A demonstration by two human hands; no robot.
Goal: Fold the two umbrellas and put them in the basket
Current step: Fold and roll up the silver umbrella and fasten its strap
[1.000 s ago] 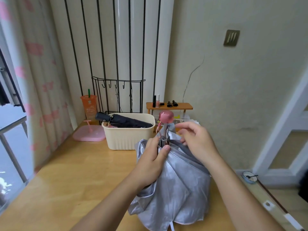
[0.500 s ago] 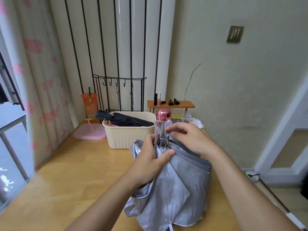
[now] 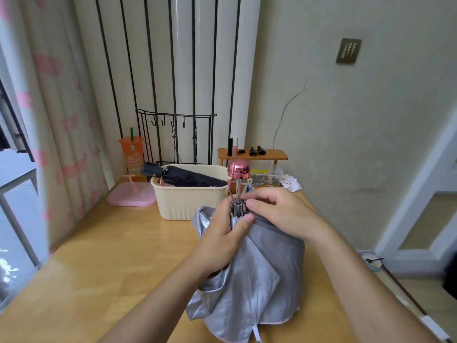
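Observation:
A silver umbrella stands handle-up on the wooden table, its canopy collapsed and loose, its pink faceted handle at the top. My left hand grips the gathered fabric and ribs just under the shaft. My right hand holds the fabric on the other side of the shaft, fingers curled over it. Behind them, a black folded umbrella lies across the cream basket.
A pink tray and an orange cup stand left of the basket, before a black wire rack. A small wooden shelf with cosmetics and loose papers sits at the back right. The table's right edge drops to the floor.
Both hands have closed in around the shaft, gathering the silver fabric tighter. The right hand has dropped lower and nearer to the left hand.

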